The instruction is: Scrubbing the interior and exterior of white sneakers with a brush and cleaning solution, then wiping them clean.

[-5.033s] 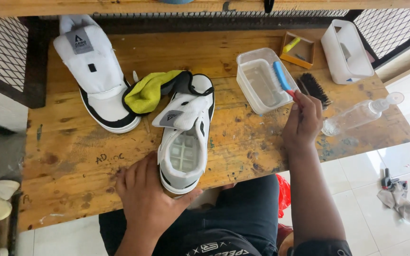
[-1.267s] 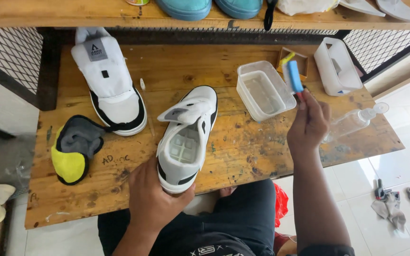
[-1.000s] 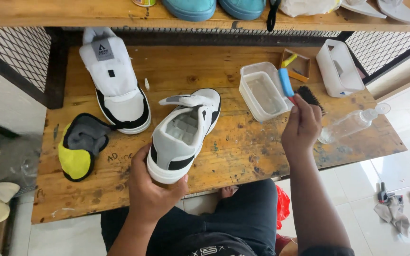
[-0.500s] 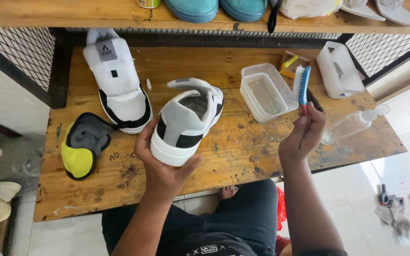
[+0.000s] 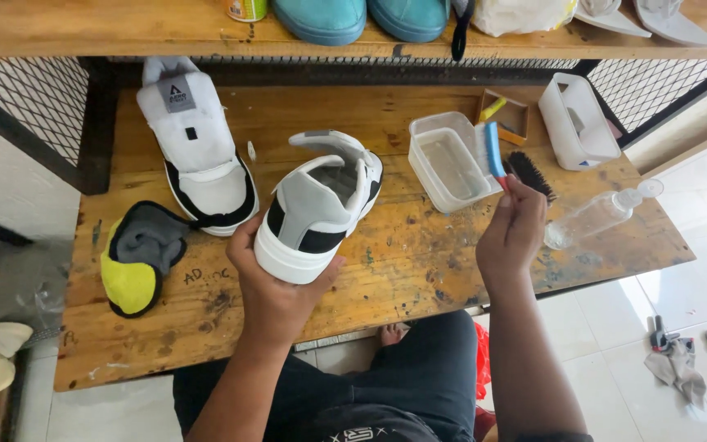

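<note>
My left hand (image 5: 276, 286) grips the heel of a white, grey and black sneaker (image 5: 321, 205), lifted off the wooden table (image 5: 419, 262) with its toe pointing away and its tongue flap up. My right hand (image 5: 513, 233) holds a small blue-handled brush (image 5: 491, 151) upright, its white bristles over the edge of a clear plastic tub of water (image 5: 448, 160). The matching second sneaker (image 5: 198, 147) lies at the table's back left.
A yellow and grey cloth mitt (image 5: 137, 258) lies at the left. A black bristle brush (image 5: 531, 173), a clear spray bottle (image 5: 595, 215), a white container (image 5: 578, 123) and a small wooden box (image 5: 507, 115) sit at the right. A shelf (image 5: 124, 33) with teal shoes runs above.
My left hand raised the sneaker from the table and tilted it heel toward me. The mitt went from beside the sneakers to the table's left. My right hand kept the brush near the tub.
</note>
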